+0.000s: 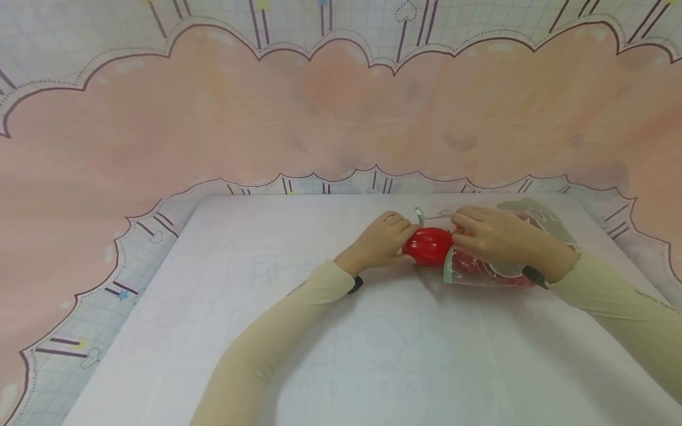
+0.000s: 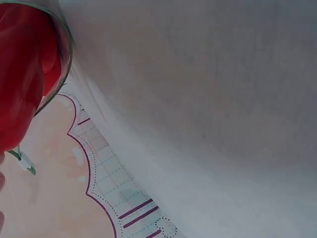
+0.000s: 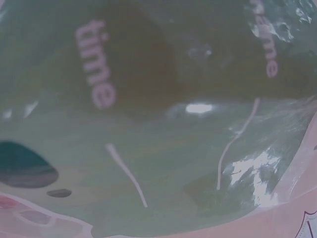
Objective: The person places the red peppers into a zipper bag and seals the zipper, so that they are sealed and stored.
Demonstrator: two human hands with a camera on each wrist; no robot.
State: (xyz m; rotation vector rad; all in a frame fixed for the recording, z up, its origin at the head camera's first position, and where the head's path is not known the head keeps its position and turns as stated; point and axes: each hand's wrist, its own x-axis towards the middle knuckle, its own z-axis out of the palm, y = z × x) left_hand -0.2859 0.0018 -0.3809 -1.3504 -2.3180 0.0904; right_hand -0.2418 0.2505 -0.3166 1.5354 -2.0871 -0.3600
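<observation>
A glossy red bell pepper (image 1: 428, 247) lies at the mouth of a clear zip bag (image 1: 457, 273) with green edging. My left hand (image 1: 379, 241) holds the pepper from the left, fingers above and thumb below. My right hand (image 1: 492, 235) grips the bag near its opening, its fingertips close to the pepper. More red contents (image 1: 467, 263) show through the bag. In the left wrist view, the pepper (image 2: 20, 74) sits against the bag's round open rim (image 2: 71, 47). The bag's printed green side (image 3: 163, 129) fills the right wrist view; the right fingers are out of sight there.
The bag lies on the right far part of a white table (image 1: 341, 355). A small white zip slider (image 1: 418, 211) stands up at the bag's opening. Behind the table and along its sides hangs a pink patterned cloth (image 1: 319, 118).
</observation>
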